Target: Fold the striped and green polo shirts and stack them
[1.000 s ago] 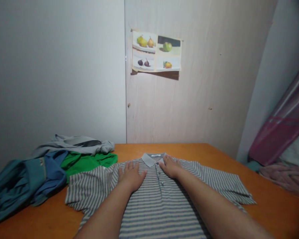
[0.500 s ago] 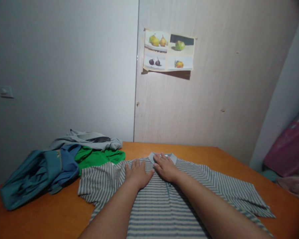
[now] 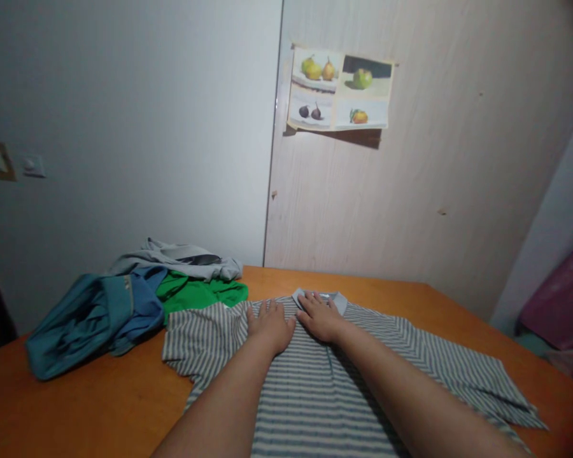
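A grey-and-white striped collared shirt (image 3: 310,407) lies spread out, front up, with its collar at the far end and its sleeves out to both sides. Flat on the chest, left of the collar, rests my left hand (image 3: 271,327), fingers spread. My right hand (image 3: 321,318) lies on the collar (image 3: 339,303) and the cloth just below it, its fingers stretched out. Neither hand grips the fabric. My forearms hide parts of the shirt's front, and its lower end runs out of the picture.
Beneath the shirt is an orange-brown table (image 3: 100,407). Crumpled clothes lie at the back left: a teal-blue garment (image 3: 86,318), a green one (image 3: 200,294) and a grey one (image 3: 167,259). A wall with fruit pictures (image 3: 341,89) stands behind; something pink (image 3: 558,302) is at the right.
The camera view has turned slightly left, so everything sits a little further right. Both hands stay on the shirt near the collar, with hardly any shift against the cloth.
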The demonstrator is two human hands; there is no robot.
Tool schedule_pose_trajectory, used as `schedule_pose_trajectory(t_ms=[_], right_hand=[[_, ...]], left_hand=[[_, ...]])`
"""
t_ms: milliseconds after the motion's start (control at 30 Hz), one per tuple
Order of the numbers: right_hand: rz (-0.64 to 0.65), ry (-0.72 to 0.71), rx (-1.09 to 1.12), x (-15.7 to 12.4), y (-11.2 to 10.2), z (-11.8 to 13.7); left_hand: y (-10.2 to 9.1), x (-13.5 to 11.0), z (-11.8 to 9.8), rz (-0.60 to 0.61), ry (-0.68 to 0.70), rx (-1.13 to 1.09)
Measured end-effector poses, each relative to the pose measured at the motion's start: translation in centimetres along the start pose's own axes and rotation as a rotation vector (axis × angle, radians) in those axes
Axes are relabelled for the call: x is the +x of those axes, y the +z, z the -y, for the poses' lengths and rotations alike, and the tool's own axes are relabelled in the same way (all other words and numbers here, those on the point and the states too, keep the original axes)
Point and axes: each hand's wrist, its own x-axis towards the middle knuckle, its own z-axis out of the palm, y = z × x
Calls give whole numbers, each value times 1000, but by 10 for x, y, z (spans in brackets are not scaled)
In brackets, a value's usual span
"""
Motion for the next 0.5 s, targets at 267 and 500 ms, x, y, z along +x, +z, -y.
schedule_pose_trajectory(t_ms=[267, 500], right_hand=[[41, -23, 71, 4, 4, -5], [-133, 174, 117, -19, -13, -53]], left_hand=[[0, 1, 1, 18, -8, -4], [-1, 2, 1, 22, -4, 6]])
